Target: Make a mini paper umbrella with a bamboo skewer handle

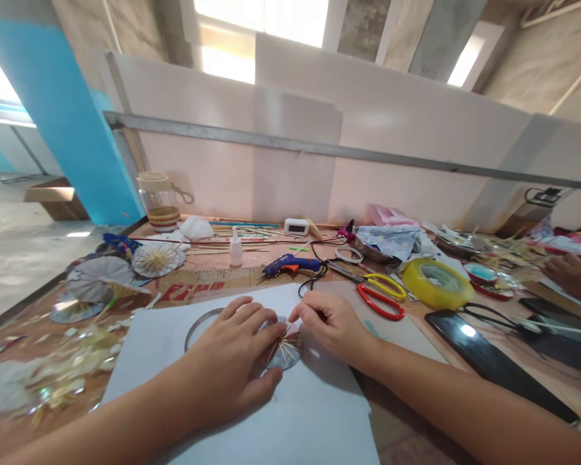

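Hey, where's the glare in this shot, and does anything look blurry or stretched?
Head view: the top window is blown out white; head view: glare dots the black phone, apparently stretched; head view: the shiny scraps at left look soft.

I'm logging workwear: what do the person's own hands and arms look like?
The left hand and right hand are ungloved; no watch, bracelet or ring shows, though some of the right hand is hidden. The left forearm and right forearm show no sleeves.
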The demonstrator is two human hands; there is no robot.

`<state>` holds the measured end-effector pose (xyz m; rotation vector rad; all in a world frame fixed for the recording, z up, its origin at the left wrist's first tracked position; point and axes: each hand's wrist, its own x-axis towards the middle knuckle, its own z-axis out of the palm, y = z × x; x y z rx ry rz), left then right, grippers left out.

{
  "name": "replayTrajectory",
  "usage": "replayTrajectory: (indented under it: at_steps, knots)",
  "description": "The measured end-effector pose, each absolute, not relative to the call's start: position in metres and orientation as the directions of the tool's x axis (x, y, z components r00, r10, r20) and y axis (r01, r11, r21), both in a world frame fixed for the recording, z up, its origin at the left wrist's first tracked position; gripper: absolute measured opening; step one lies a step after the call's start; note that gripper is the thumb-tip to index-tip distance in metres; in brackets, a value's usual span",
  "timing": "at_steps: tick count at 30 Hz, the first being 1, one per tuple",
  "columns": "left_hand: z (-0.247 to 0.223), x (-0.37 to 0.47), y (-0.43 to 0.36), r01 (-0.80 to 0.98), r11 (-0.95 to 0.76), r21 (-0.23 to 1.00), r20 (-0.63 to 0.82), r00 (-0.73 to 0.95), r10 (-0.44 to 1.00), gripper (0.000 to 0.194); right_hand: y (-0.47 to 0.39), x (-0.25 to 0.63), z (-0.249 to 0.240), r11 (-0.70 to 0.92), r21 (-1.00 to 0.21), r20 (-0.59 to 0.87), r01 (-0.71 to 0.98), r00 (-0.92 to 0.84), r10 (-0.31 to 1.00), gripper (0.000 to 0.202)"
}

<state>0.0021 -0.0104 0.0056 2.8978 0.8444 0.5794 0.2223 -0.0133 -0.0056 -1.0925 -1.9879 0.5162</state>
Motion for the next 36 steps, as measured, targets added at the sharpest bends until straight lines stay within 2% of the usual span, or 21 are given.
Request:
replayTrajectory:
  at_steps: [4, 6, 8, 11, 14, 20, 26, 29, 32, 34, 36]
  knots:
    - [0.005, 0.003, -0.011, 0.550, -0.812, 0.193, 0.280, 0.763, 0.583, 0.033, -0.016, 0.230, 0.023, 0.411, -0.701, 0.238, 0.583, -0.352, 0.905, 0.023]
    - [0.002, 0.004, -0.010, 0.601, -0.781, 0.168, 0.280, 0.731, 0.623, 0.031, -0.019, 0.239, 0.045, 0.397, -0.666, 0.114, 0.632, -0.440, 0.891, 0.019]
    - [0.000, 0.004, -0.009, 0.631, -0.762, 0.144, 0.286, 0.710, 0.643, 0.034, -0.023, 0.251, 0.065, 0.431, -0.614, 0.065, 0.661, -0.502, 0.862, 0.018]
    - [0.003, 0.004, -0.009, 0.631, -0.764, 0.132, 0.307, 0.707, 0.637, 0.033, -0.025, 0.266, 0.081, 0.453, -0.570, 0.092, 0.686, -0.495, 0.864, 0.018]
    - [0.012, 0.001, -0.009, 0.627, -0.764, 0.151, 0.322, 0.700, 0.638, 0.032, -0.022, 0.274, 0.083, 0.417, -0.575, 0.106, 0.704, -0.441, 0.891, 0.021]
    - [0.013, -0.004, 0.001, 0.621, -0.765, 0.171, 0.174, 0.745, 0.644, 0.043, -0.020, 0.275, 0.080, 0.391, -0.536, 0.064, 0.749, -0.425, 0.903, 0.024]
    - [0.001, 0.003, -0.002, 0.673, -0.729, 0.125, 0.231, 0.695, 0.681, 0.047, -0.019, 0.277, 0.073, 0.379, -0.517, 0.104, 0.768, -0.382, 0.918, 0.031]
    - [0.003, 0.004, -0.005, 0.662, -0.745, 0.086, 0.242, 0.711, 0.660, 0.042, -0.003, 0.278, 0.064, 0.389, -0.428, 0.119, 0.816, -0.376, 0.919, 0.038]
    - [0.005, 0.003, -0.005, 0.652, -0.756, 0.055, 0.242, 0.726, 0.644, 0.040, 0.023, 0.274, 0.054, 0.379, -0.242, 0.139, 0.893, -0.355, 0.925, 0.046]
    - [0.004, 0.003, -0.005, 0.649, -0.759, 0.056, 0.249, 0.727, 0.640, 0.041, 0.043, 0.268, 0.047, 0.307, -0.142, 0.100, 0.941, -0.295, 0.950, 0.051]
    - [0.003, 0.003, -0.005, 0.650, -0.757, 0.065, 0.256, 0.722, 0.642, 0.042, 0.060, 0.260, 0.041, 0.255, -0.099, 0.033, 0.962, -0.253, 0.967, 0.052]
